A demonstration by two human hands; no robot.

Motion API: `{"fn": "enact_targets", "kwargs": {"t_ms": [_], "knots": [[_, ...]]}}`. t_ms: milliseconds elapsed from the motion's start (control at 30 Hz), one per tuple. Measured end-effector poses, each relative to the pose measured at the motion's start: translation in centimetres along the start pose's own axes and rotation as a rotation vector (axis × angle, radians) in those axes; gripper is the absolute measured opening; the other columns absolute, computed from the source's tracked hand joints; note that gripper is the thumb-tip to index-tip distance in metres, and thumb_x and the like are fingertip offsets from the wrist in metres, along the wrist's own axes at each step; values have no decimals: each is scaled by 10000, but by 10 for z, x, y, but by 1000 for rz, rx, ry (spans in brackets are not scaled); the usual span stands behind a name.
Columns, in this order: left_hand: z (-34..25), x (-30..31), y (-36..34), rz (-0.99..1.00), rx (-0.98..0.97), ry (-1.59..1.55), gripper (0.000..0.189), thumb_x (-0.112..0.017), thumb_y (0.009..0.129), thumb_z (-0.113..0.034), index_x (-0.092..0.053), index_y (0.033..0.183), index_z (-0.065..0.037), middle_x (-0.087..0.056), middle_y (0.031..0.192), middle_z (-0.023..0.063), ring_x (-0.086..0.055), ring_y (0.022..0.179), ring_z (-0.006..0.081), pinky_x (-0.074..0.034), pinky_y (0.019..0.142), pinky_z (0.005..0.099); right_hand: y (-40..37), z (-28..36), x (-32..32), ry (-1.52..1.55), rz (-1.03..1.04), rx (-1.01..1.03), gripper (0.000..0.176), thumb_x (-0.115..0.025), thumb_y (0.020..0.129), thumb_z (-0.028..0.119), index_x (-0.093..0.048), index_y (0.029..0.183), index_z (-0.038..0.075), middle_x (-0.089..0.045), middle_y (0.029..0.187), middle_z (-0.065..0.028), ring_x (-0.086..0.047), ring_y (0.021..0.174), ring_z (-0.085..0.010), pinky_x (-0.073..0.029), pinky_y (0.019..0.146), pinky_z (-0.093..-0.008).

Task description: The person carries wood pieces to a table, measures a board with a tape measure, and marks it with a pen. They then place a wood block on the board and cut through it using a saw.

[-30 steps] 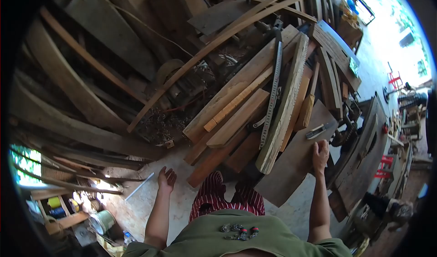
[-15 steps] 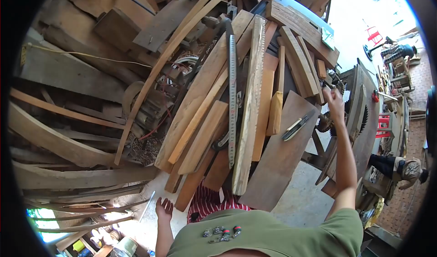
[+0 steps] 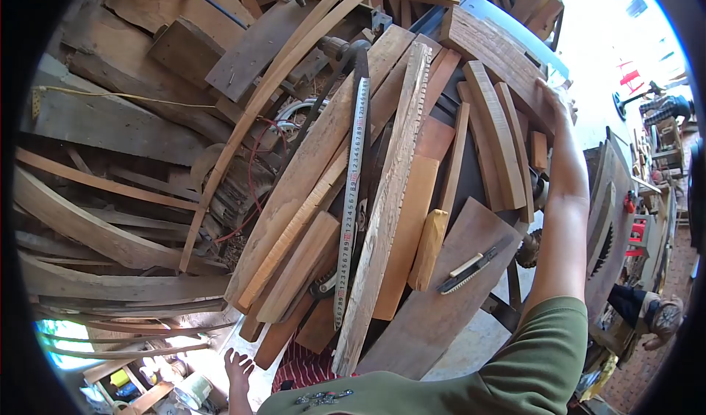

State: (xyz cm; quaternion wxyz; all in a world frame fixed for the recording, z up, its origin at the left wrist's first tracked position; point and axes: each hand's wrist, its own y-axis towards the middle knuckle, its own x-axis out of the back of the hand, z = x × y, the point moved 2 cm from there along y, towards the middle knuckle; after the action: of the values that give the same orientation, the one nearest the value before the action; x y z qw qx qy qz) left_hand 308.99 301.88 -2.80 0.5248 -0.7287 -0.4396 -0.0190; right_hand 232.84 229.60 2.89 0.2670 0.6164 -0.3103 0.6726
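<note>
My right hand (image 3: 559,106) reaches to the near end of a thick wooden block (image 3: 500,58), fingers apart around the block's corner. Beside those fingers lies a small pale sheet (image 3: 557,73), partly covered by the hand. My left hand (image 3: 239,369) hangs low at the left with nothing in it, fingers spread and slightly curled. Between the arms, a long steel ruler (image 3: 354,172) rests across the pile of boards, next to a rough-edged wooden strip (image 3: 390,209). A utility knife (image 3: 468,270) lies on a flat brown board (image 3: 434,312).
Curved wooden pieces (image 3: 494,136) lie by my right forearm. Long bent strips (image 3: 257,113) and stacked timber fill the left side. A saw blade (image 3: 601,249) stands at a bench on the right. Another person (image 3: 654,316) is farther off at the right.
My right hand has moved forward from beside the curved pieces to the thick block's end and the pale sheet. My left hand has shifted slightly down and left; the view has moved too.
</note>
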Motion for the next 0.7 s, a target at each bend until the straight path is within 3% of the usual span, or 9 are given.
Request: {"fn": "enact_targets", "kwargs": {"t_ms": [300, 433, 500, 567, 600, 633, 700], "knots": [[-13, -21, -9, 33, -43, 181, 453, -459, 1021, -216, -305, 1446, -191, -582, 1100, 134, -614, 869, 224, -525, 757, 385, 43, -3, -1, -112, 167, 191, 868, -703, 711, 613, -490, 1369, 89, -476, 1354, -273, -481, 1245, -373, -445, 991, -477], [-18, -33, -8, 99, -98, 254, 454, -476, 1013, -198, -322, 1439, -179, -608, 1052, 98, -611, 821, 169, -518, 691, 335, 54, -15, 3, 25, 274, 370, 812, -714, 708, 591, -533, 1348, 126, -482, 1342, -271, -496, 1221, -367, -463, 966, -480], [-17, -36, -3, 171, -134, 283, 451, -492, 1003, -179, -340, 1428, -171, -612, 1035, 88, -611, 788, 155, -511, 652, 312, 59, -34, 8, 385, 366, 339, 784, -719, 706, 580, -555, 1338, 145, -485, 1336, -270, -504, 1208, -364, -471, 953, -481], [-13, -39, 6, 188, -131, 265, 459, -514, 990, -160, -353, 1420, -167, -617, 1021, 80, -610, 769, 142, -503, 626, 296, 41, -50, 26, 754, 289, -38, 813, -787, 673, 514, -539, 1322, 93, -518, 1234, -230, -536, 1123, -330, -513, 889, -442], [-11, -40, 12, 201, -109, 255, 469, -522, 984, -156, -350, 1421, -166, -615, 1028, 86, -612, 781, 149, -504, 630, 297, 48, -60, 25, 1058, 520, -65, 931, -841, 648, 436, -424, 1386, 51, -493, 1203, -199, -542, 1071, -318, -536, 847, -406], [-12, -39, 18, 216, -84, 257, 478, -530, 979, -152, -348, 1422, -165, -612, 1036, 92, -615, 793, 155, -505, 633, 298, 46, -67, 27, 1053, 503, -92, 931, -841, 648, 436, -424, 1386, 51, -493, 1203, -199, -542, 1071, -318, -536, 847, -406], [-15, -41, 22, 286, -100, 238, 453, -494, 984, -140, -344, 1411, -161, -604, 1078, 114, -630, 854, 192, -515, 645, 306, 22, -81, 32, 1673, 544, -256, 714, -775, 786, 332, -446, 1346, 34, -504, 1190, -199, -538, 1105, -325, -525, 872, -377]]}}
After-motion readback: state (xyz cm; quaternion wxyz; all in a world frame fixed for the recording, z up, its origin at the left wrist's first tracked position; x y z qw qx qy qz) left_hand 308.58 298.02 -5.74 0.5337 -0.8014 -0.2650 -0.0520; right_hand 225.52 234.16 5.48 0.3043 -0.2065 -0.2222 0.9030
